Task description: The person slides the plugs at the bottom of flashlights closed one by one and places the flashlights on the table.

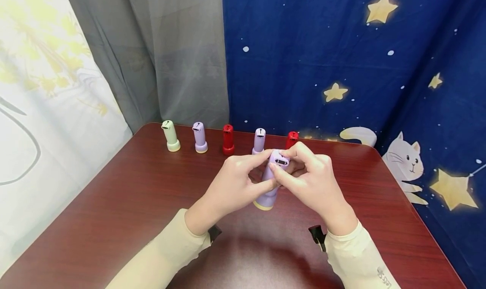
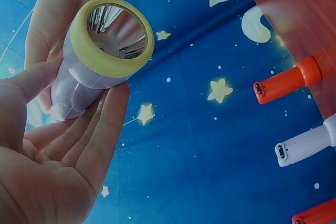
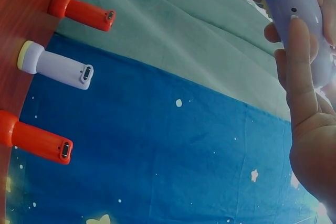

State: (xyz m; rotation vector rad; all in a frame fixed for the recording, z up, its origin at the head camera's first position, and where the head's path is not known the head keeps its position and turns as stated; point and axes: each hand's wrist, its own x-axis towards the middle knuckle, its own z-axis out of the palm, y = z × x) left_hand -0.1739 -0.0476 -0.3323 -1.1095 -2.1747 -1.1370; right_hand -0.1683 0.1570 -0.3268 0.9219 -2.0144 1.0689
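Observation:
A light purple flashlight (image 1: pixel 268 198) with a yellow rim is held over the table in front of me, its yellow end downward. My left hand (image 1: pixel 231 185) grips its body from the left, thumb across the front. From the right, my right hand (image 1: pixel 319 181) pinches the handle end near the small dark slot. In the left wrist view the silvery reflector shows inside the yellow rim (image 2: pixel 81 53), with the left fingers (image 2: pixel 100 135) along the barrel. The right wrist view shows a small dark hole on the flashlight's side (image 3: pixel 307 17), close to a fingertip.
Along the table's far edge stand a pale green flashlight (image 1: pixel 171 137), a purple one (image 1: pixel 199 138), a red one (image 1: pixel 228 140), another purple one (image 1: pixel 259 138) and another red one (image 1: pixel 292 138), the last two partly behind my hands. Curtains (image 1: pixel 303 61) hang behind the brown table (image 1: pixel 125 204).

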